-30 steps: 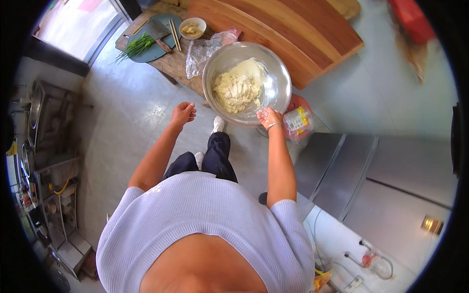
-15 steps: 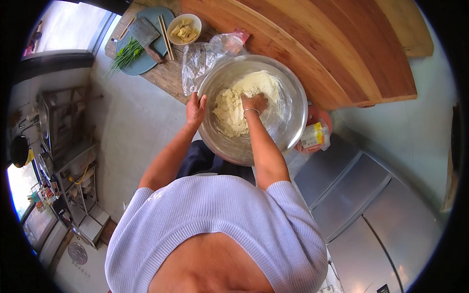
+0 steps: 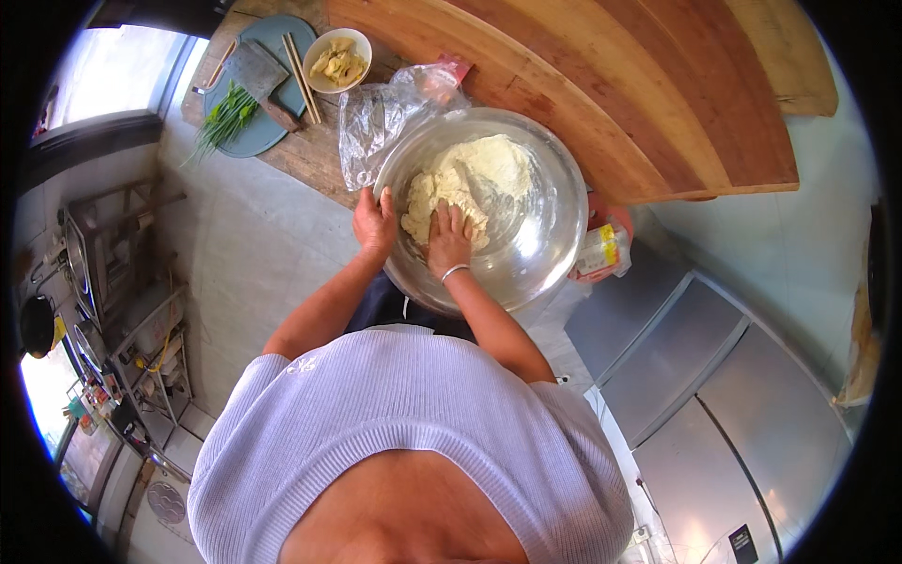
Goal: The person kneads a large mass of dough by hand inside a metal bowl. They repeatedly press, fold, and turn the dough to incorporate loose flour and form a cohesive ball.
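Note:
A wide metal bowl (image 3: 540, 263) stands in front of me. At its left rim, my left hand (image 3: 375, 226) is closed on the edge, thumb toward the inside. My right hand (image 3: 449, 241), with a bracelet at the wrist, lies palm down inside the bowl. Its fingers are stretched out and slightly spread on a pale, shaggy dough (image 3: 423, 199) in the left half. Loose flour (image 3: 500, 162) is heaped behind the dough, toward the far side. A thin floury film coats part of the bowl's inner wall.
Beyond the bowl lie a crumpled clear plastic bag (image 3: 371, 132) and a large wooden board (image 3: 601, 85). Far left, a blue-green cutting board (image 3: 258, 141) carries a cleaver (image 3: 258, 68), green chives (image 3: 225, 120) and chopsticks (image 3: 301, 80) beside a white bowl (image 3: 324, 83). Steel cabinet (image 3: 714, 376) at right.
My right hand has moved left and nearer, from the bowl's middle onto the dough, and its fingers have straightened. The dough is more gathered at the left. My left hand stays on the rim.

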### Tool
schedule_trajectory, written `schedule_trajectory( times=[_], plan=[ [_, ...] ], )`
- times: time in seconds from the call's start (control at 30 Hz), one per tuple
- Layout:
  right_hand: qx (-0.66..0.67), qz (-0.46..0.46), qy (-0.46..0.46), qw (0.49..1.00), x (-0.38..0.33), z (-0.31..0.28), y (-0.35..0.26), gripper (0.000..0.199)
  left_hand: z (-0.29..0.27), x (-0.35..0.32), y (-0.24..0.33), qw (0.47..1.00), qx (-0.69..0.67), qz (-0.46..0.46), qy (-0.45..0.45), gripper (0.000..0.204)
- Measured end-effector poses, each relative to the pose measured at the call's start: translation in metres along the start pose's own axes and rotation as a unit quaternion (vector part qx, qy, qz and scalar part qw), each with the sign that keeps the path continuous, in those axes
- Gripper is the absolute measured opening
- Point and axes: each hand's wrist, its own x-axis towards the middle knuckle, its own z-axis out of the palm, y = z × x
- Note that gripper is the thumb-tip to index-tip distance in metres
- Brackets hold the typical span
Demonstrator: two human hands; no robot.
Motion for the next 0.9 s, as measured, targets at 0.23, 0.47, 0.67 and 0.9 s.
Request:
schedule_trajectory(
  times=[0.23,0.47,0.67,0.9],
  plan=[
    [0.0,-0.003,-0.191,0.982,0.03,-0.039,-0.001,0.057,-0.004,-0.006,-0.007,1.0,-0.006,0.005,-0.004,0.027],
    [0.085,-0.073,-0.076,0.991,0.052,-0.079,0.049,0.026,0.0,0.005,-0.004,0.998,-0.039,0.04,-0.006,0.029],
    [0.051,-0.087,0.051,0.994,0.055,-0.07,0.041,0.017,-0.002,0.005,0.001,0.998,-0.017,0.056,-0.015,0.028],
    [0.237,0.226,-0.013,0.945,0.106,-0.009,0.091,0.06,0.004,0.006,0.002,1.0,-0.001,0.022,-0.021,0.029]
  ],
)
